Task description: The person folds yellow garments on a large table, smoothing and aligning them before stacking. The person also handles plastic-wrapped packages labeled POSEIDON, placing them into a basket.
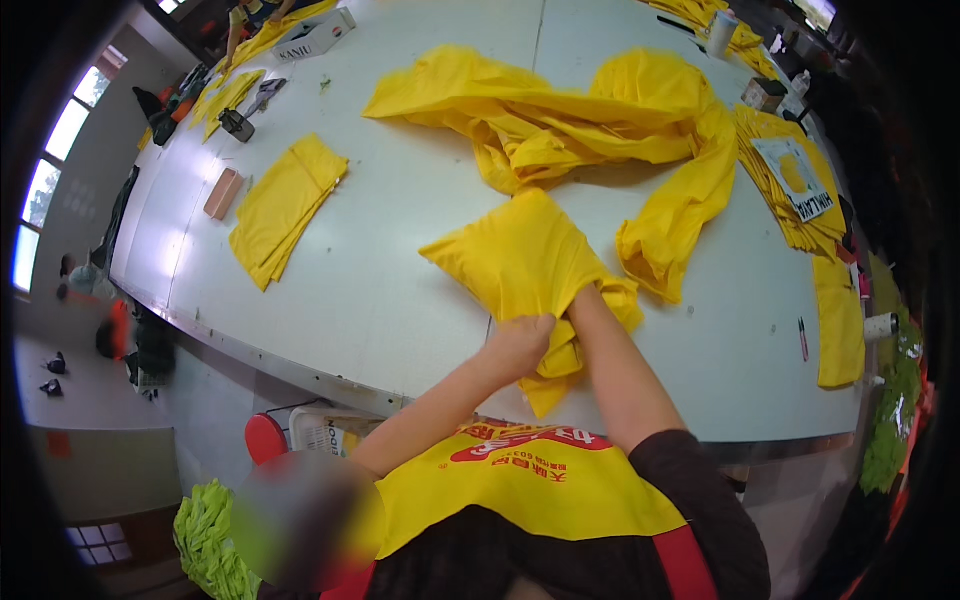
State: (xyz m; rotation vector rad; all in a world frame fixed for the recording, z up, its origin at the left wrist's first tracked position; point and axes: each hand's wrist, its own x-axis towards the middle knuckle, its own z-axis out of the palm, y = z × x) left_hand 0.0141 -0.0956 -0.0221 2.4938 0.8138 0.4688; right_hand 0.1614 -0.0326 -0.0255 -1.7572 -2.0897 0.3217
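A yellow fabric piece [525, 245] is stretched out over the near middle of the table, with a pointed corner toward the left. My left hand [523, 343] is closed on its near edge, bunching the cloth. My right hand [587, 303] reaches inside the piece up to the wrist, so its fingers are hidden under the fabric. Loose yellow folds hang below my hands at the table's front edge. Just beyond lies a large crumpled heap of yellow fabric [560, 115], one long strip of it trailing down at the right.
On the white table [400, 300], a folded yellow stack [290, 210] lies left beside a brown block [223, 194]. More yellow stacks [785, 190] line the right side, near a pen [803, 339] and a thread cone [880, 326]. Another person [240, 30] is at the far left.
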